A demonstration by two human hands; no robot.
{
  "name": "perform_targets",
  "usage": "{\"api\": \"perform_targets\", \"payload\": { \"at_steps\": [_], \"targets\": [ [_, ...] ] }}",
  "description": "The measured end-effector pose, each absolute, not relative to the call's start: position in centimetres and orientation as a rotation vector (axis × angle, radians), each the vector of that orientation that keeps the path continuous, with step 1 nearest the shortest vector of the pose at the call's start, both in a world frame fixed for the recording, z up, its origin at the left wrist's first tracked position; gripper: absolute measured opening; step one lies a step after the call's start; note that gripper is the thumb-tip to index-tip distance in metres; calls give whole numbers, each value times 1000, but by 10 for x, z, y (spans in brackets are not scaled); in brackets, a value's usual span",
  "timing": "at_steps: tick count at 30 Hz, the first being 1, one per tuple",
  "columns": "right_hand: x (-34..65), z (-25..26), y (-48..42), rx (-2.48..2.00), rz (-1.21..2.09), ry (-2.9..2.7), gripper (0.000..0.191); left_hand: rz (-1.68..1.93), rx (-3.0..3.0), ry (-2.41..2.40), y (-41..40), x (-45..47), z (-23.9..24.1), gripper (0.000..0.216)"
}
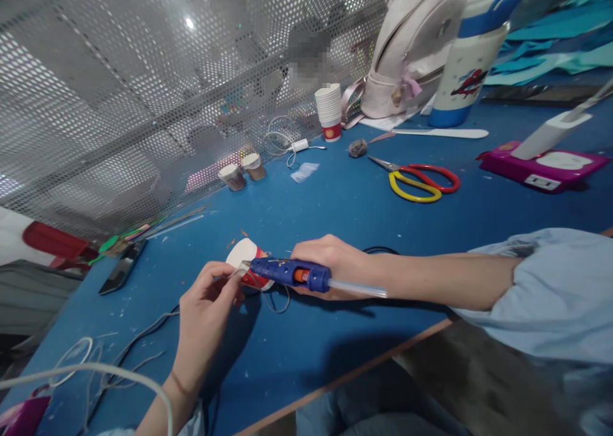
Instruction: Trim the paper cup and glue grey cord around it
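My right hand [330, 260] is closed round a blue hot glue gun [292, 274] with a clear glue stick out of its back. The gun's nozzle points left at a small red and white paper cup [245, 257] lying on its side on the blue table [345, 212]. My left hand [208, 305] pinches a thin grey cord against the cup's side, fingers together. The cord loops down below the cup.
Red and yellow scissors [421, 182] lie at the right. A stack of paper cups [329, 112], a pale backpack [414, 46] and a white and blue bottle [472, 56] stand at the back. A phone [122, 269] lies at the left, cables near the front left edge.
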State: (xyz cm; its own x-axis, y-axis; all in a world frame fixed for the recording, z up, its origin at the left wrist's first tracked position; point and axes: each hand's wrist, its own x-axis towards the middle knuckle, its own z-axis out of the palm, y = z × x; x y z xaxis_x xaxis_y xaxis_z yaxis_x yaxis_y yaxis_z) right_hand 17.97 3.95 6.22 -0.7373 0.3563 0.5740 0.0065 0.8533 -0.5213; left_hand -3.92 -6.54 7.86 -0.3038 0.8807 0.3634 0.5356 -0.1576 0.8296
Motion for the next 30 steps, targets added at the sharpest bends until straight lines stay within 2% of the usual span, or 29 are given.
{"api": "perform_targets", "payload": {
  "at_steps": [20,30],
  "targets": [
    [182,64,43,-276,708,-2272,19,1458,1624,1772,-68,-40,82,10],
    [179,63,35,-278,631,-2333,15,1437,1677,1759,-68,-39,79,9]
  ]
}}
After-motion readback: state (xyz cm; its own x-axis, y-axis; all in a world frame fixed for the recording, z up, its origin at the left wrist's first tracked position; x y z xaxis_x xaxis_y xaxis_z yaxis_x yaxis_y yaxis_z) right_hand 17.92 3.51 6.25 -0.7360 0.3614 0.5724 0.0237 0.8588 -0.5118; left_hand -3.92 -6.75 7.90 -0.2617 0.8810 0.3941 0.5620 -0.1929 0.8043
